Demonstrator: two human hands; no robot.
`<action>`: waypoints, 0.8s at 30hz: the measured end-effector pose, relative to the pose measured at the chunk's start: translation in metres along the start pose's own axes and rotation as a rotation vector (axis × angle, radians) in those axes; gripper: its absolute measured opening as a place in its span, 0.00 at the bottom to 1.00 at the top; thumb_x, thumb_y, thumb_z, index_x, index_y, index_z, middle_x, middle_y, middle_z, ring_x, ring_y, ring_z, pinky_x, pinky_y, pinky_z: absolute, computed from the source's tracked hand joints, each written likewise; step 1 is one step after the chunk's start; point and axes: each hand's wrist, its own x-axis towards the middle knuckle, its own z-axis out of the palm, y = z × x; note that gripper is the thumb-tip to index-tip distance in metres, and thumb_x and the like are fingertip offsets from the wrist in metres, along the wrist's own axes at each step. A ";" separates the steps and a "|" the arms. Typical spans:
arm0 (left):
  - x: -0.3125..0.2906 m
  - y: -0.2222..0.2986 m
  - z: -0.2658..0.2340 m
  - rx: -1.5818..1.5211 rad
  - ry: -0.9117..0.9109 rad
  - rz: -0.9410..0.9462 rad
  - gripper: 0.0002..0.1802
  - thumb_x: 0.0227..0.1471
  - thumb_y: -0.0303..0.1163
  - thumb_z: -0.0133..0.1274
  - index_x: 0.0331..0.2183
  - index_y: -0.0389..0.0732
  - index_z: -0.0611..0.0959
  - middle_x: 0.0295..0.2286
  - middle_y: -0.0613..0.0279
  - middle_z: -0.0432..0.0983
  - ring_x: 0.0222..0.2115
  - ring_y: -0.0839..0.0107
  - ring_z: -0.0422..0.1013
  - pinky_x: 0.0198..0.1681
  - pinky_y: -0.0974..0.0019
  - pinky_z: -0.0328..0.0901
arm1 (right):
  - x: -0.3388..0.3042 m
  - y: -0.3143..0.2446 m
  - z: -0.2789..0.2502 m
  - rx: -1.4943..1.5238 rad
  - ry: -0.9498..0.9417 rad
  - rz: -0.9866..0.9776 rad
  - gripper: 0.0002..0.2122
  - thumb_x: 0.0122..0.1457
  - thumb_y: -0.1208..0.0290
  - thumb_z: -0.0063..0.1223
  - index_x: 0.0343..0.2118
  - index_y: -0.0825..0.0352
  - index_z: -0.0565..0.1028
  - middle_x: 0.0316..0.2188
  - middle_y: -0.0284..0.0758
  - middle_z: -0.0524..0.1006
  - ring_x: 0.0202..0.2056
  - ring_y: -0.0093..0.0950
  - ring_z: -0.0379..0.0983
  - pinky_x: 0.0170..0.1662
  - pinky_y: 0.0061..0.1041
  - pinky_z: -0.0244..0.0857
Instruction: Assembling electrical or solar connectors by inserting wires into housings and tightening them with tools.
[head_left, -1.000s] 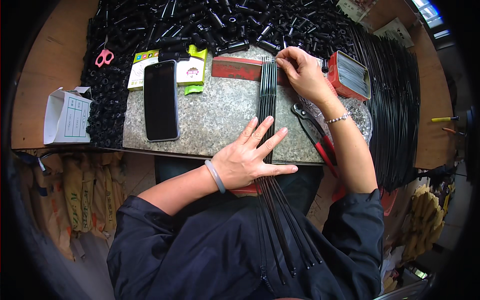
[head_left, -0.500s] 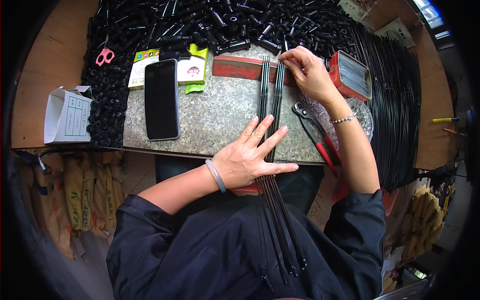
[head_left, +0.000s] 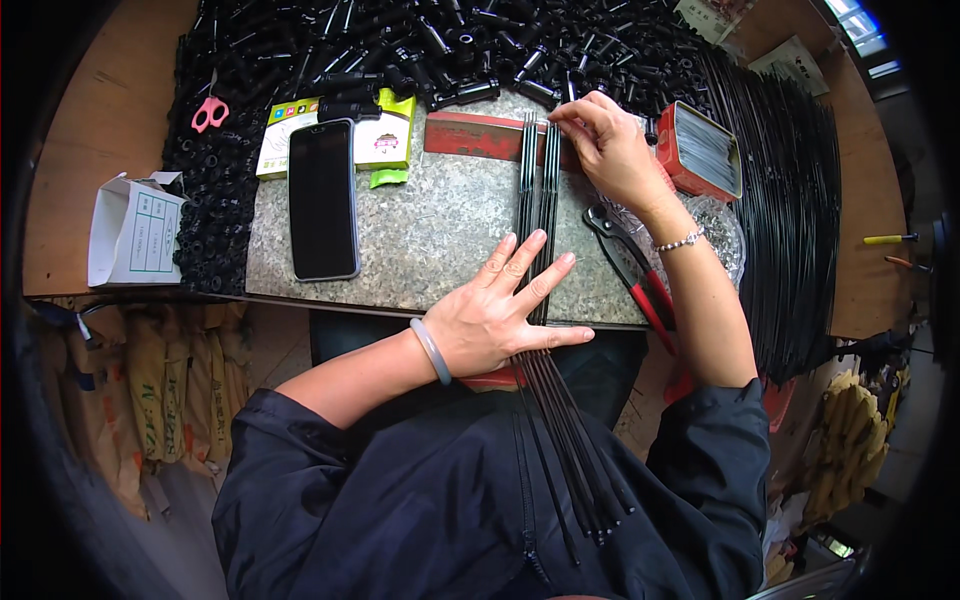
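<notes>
Several thin black rods [head_left: 526, 190] lie in two close rows across a speckled stone slab [head_left: 420, 225], and their lower ends fan out over my lap. Flat on top of them rests my left hand [head_left: 492, 312], fingers spread, pressing on the rods near the slab's front edge. My right hand [head_left: 612, 150] is at the far tips of the right row, thumb and forefinger pinched together. What sits in that pinch is too small to make out. Under the far rod ends runs a red bar [head_left: 470, 136], partly covered by the rods and my right hand.
Right of the rods are red-handled pliers [head_left: 632, 268] and a red tin [head_left: 708, 150] of thin silver pins. A phone [head_left: 322, 200] and a green-white box [head_left: 388, 140] lie left. Black tubular parts [head_left: 470, 50] heap at the back; long black rods [head_left: 785, 220] stack far right.
My right hand has shifted slightly left, and the right row of rods sits closer to the left row. The lower rod ends have swung a little right; my left hand stays put.
</notes>
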 end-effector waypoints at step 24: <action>0.002 0.000 -0.001 -0.047 -0.025 -0.029 0.33 0.41 0.33 0.51 0.50 0.75 0.70 0.57 0.48 0.53 0.56 0.38 0.50 0.54 0.40 0.55 | 0.007 -0.001 -0.001 0.110 -0.059 -0.027 0.04 0.55 0.78 0.50 0.32 0.68 0.75 0.25 0.35 0.69 0.26 0.27 0.67 0.30 0.23 0.61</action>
